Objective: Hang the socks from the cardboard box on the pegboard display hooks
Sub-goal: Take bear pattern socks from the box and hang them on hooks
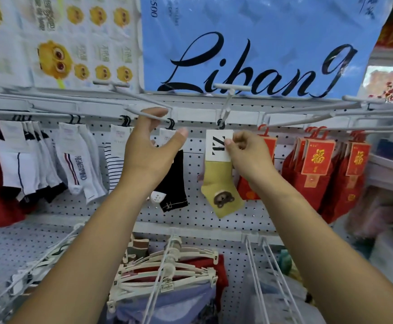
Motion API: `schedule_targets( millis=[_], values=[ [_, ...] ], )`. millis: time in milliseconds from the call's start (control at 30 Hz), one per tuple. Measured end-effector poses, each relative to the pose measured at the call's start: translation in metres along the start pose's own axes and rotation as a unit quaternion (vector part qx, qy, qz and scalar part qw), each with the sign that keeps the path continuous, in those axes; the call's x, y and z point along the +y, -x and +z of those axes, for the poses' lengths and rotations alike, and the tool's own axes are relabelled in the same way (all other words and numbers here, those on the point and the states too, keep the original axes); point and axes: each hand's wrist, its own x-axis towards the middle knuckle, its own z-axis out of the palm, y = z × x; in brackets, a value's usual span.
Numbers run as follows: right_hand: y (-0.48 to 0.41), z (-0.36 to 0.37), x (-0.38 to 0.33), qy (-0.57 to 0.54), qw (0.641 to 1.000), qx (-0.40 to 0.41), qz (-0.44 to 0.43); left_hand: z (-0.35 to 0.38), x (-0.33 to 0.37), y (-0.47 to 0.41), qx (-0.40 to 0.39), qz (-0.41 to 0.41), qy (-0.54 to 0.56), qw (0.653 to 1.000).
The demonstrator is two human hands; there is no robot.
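A yellow-green sock [219, 183] with a bear patch and a white card label hangs by its black hanger from a white display hook [226, 106] on the pegboard [205, 216]. My right hand [249, 155] pinches the right edge of that label. My left hand [148, 146] is raised to the left, fingers spread and touching the neighbouring hook [144, 113]; it holds nothing. Behind it hangs a black sock [174, 183]. The cardboard box is out of view.
White, striped and dark socks [74, 164] hang to the left, red packaged socks [317, 164] to the right. Long wire hooks [307, 108] stick out toward me at head height. Below hang white hangers with garments [167, 272] and more wire hooks [261, 265].
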Motion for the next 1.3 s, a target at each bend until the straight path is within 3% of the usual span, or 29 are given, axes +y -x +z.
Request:
schedule_targets(
  millis=[400,567,800,1100,1300],
  values=[
    [-0.014,0.019,0.011,0.023,0.998,0.034,0.042,-0.014,-0.016,-0.004,-0.059,0.059,-0.045,0.995],
    [0.003,0.018,0.019,0.007,0.997,0.047,0.053,-0.018,-0.020,0.001,-0.076,0.043,-0.055,0.995],
    [0.049,0.003,0.009,0.077,0.995,0.061,0.018,-0.044,-0.010,0.049,-0.066,0.015,-0.089,0.994],
    [0.164,-0.013,-0.018,0.104,0.987,-0.087,-0.087,-0.082,0.024,0.145,-0.100,0.004,-0.211,0.972],
    [0.257,-0.010,-0.007,0.064,0.970,-0.226,-0.068,-0.125,0.029,0.237,-0.085,-0.077,-0.276,0.954]
  ],
)
